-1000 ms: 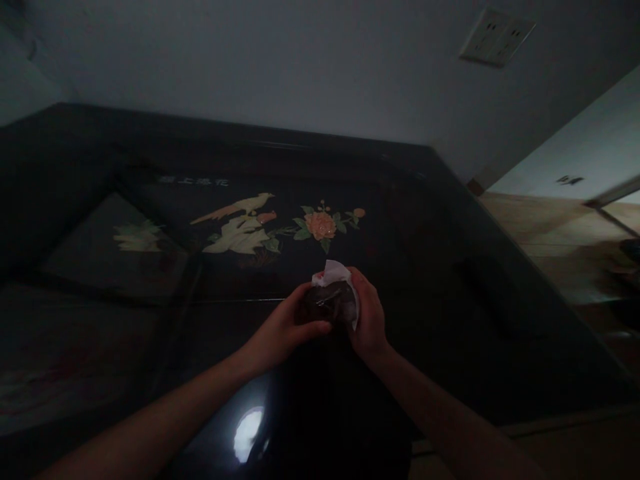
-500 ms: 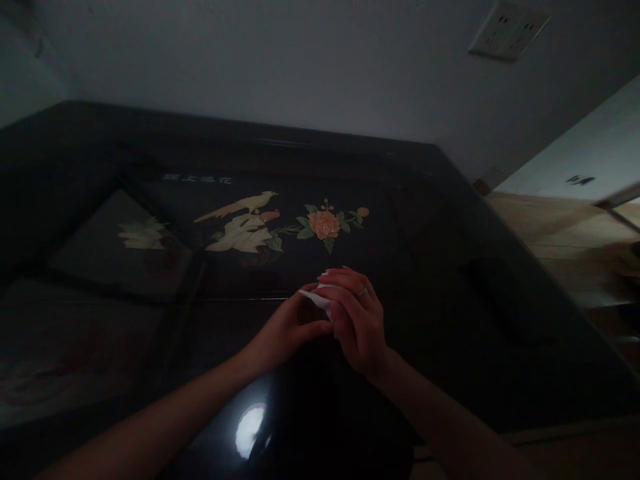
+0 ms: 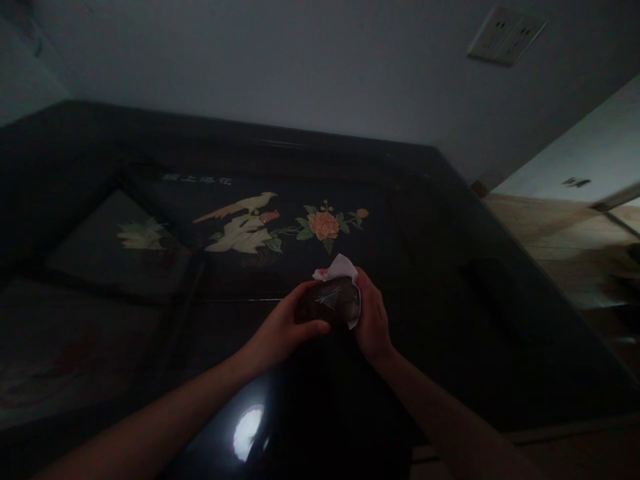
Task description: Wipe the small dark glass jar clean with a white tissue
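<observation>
Both my hands hold a small dark rounded object (image 3: 330, 303) over a black lacquered table (image 3: 450, 220). My left hand (image 3: 283, 327) grips its left side with the thumb along the bottom. My right hand (image 3: 373, 317) is closed around its right side and presses a white tissue (image 3: 340, 268) against it. The tissue sticks up behind the object and wraps round its right edge. What the dark object is stays unclear in the dim light.
The tabletop bears an inlaid bird (image 3: 240, 223) and orange flower (image 3: 323, 225) design just beyond my hands. A dark flat thing (image 3: 495, 293) lies to the right. A wall socket (image 3: 505, 33) is at the upper right. Light wooden floor (image 3: 565, 233) shows past the table's right edge.
Half a second ago my right hand lay spread over the top of the object with the tissue; it has since slid back to the right side, which uncovers the dark object again.
</observation>
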Action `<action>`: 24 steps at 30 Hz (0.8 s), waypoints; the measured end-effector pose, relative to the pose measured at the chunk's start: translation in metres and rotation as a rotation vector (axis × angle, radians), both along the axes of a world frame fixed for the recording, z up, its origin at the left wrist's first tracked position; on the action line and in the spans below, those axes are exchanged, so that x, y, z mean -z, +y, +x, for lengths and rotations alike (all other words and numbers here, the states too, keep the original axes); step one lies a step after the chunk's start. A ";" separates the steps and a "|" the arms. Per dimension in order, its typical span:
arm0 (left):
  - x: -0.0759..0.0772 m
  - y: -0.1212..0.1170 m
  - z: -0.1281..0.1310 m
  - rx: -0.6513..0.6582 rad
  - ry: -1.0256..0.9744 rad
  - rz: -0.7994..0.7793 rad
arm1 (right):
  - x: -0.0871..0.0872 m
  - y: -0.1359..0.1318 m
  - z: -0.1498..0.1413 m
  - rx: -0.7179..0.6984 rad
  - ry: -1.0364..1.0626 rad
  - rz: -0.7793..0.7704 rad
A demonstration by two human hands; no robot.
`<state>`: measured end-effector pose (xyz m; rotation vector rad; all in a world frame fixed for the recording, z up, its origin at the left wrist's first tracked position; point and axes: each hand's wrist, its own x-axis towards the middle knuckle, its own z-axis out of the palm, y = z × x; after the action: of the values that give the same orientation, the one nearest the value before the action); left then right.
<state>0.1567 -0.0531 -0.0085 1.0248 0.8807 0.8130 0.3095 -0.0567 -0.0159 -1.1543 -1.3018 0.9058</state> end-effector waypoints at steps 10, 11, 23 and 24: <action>-0.001 0.000 0.003 -0.055 0.057 0.085 | -0.020 -0.006 0.002 -0.185 -0.489 0.442; -0.001 0.000 0.003 -0.049 0.053 0.082 | -0.019 -0.005 0.002 -0.174 -0.457 0.410; 0.000 -0.002 -0.001 -0.008 0.068 0.023 | 0.007 0.006 -0.003 0.012 0.125 -0.111; 0.000 -0.002 -0.001 -0.002 0.070 0.019 | 0.004 0.004 -0.003 0.001 0.104 -0.081</action>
<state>0.1558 -0.0546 -0.0087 1.0746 0.9351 0.7925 0.3067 -0.0530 -0.0202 -1.1549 -1.1899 1.0123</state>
